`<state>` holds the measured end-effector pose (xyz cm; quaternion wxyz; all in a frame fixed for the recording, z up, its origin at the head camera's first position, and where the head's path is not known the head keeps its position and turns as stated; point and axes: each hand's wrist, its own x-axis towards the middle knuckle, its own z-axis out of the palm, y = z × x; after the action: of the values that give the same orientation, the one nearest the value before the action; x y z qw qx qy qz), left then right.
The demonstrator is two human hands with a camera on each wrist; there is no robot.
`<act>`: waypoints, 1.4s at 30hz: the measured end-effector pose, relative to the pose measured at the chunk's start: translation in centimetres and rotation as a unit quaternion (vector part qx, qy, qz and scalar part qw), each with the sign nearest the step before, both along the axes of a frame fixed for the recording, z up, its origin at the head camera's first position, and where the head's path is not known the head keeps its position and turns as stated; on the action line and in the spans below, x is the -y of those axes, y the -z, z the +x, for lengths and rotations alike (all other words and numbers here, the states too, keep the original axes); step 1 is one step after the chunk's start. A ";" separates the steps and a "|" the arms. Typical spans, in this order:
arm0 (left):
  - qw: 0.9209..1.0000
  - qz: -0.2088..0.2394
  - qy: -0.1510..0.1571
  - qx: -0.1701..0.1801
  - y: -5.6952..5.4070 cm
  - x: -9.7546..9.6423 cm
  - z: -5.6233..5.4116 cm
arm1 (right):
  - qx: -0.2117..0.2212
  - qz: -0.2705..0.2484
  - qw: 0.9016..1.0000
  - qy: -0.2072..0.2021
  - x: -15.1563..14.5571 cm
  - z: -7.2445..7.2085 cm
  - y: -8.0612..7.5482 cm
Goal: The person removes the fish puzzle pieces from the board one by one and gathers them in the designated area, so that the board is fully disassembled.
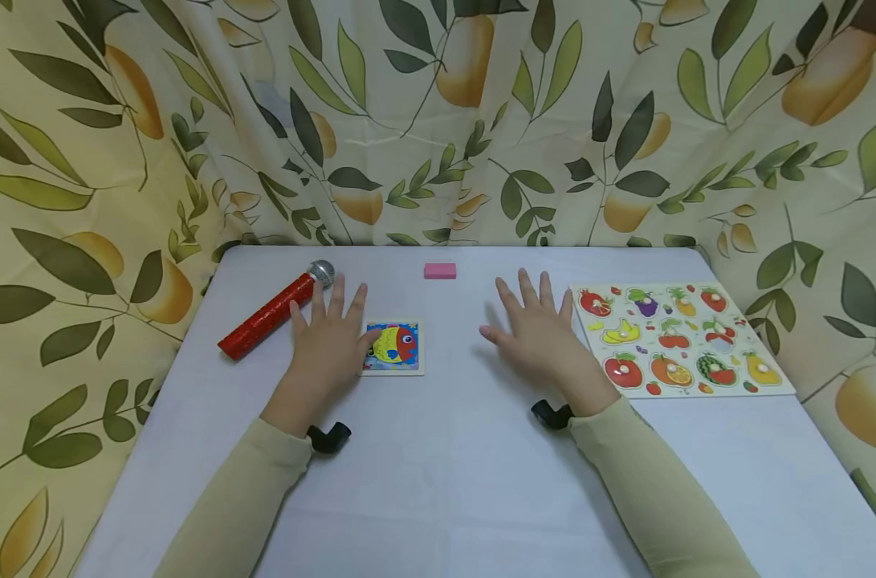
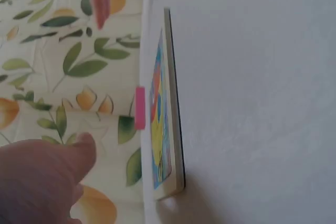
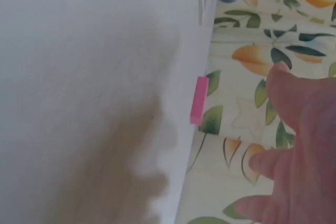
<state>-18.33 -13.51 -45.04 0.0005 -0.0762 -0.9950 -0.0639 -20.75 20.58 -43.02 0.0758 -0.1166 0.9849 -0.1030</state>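
My left hand hovers with fingers spread, its thumb over the left edge of a small fish puzzle. That puzzle lies flat, showing a yellow and red fish on blue. Just left of the same hand is a red microphone with a silver head, slanting across the table. My right hand is also spread and holds nothing; its shadow falls on the cloth below, plain in the right wrist view. Beside it on the right lies a white fruit puzzle board, its lower left corner partly behind the wrist.
A pink eraser-like block lies near the table's back edge, between the hands. White cloth covers the table. A leaf-and-fruit patterned curtain hangs behind and along both sides.
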 end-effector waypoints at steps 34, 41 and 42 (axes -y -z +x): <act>0.983 -0.042 0.170 0.059 0.8 -2.9 4.9 | 0.063 -0.220 0.955 -0.190 15.6 -5.4 2.4; 0.986 -0.041 0.159 0.033 0.7 -3.0 4.7 | 0.096 -0.215 0.953 -0.189 15.7 -5.8 3.1; 0.986 -0.042 0.160 0.031 0.6 -3.1 4.7 | 0.097 -0.210 0.954 -0.192 15.7 -5.8 3.2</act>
<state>-13.64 -10.45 -45.68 -0.0441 -0.2327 -0.9713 -0.0232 -26.55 4.92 -46.19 0.1635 -0.3060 0.8880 -0.3017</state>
